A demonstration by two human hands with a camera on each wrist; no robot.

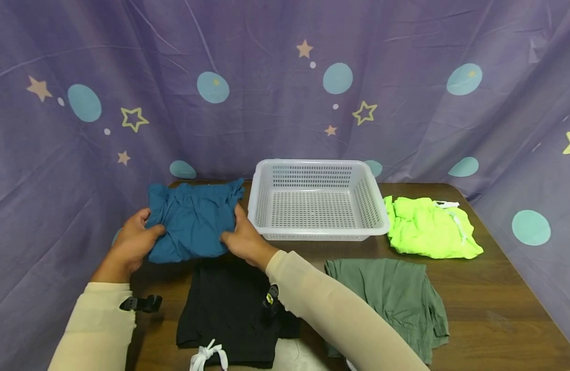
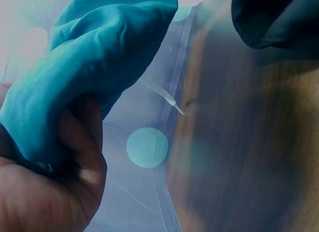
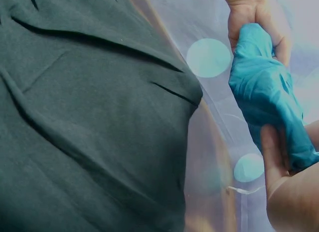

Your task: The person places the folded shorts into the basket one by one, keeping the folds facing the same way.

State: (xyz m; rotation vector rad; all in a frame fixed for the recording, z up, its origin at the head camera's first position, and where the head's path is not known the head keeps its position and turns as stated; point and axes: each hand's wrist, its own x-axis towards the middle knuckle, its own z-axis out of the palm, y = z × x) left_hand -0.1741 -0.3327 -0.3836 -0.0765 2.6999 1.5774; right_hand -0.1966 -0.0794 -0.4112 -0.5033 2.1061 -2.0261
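A folded blue garment (image 1: 192, 219) with a gathered edge is held up over the left back of the table. My left hand (image 1: 135, 239) grips its left side, thumb on the near face; in the left wrist view the fingers curl round the teal-looking cloth (image 2: 94, 62). At its right side, my right hand (image 1: 245, 237) pinches the bundle between thumb and fingers. The right wrist view shows both hands on the cloth (image 3: 266, 90). Just below lies a pair of black shorts (image 1: 229, 314) with a white drawstring, partly covered by my right forearm.
A white perforated basket (image 1: 313, 234) stands at the back middle of the wooden table (image 1: 493, 304). Right of it lies a neon yellow garment (image 1: 429, 229) with white cord. Green shorts (image 1: 391, 288) lie in front, partly behind my right sleeve. A purple curtain (image 1: 266, 118) hangs behind.
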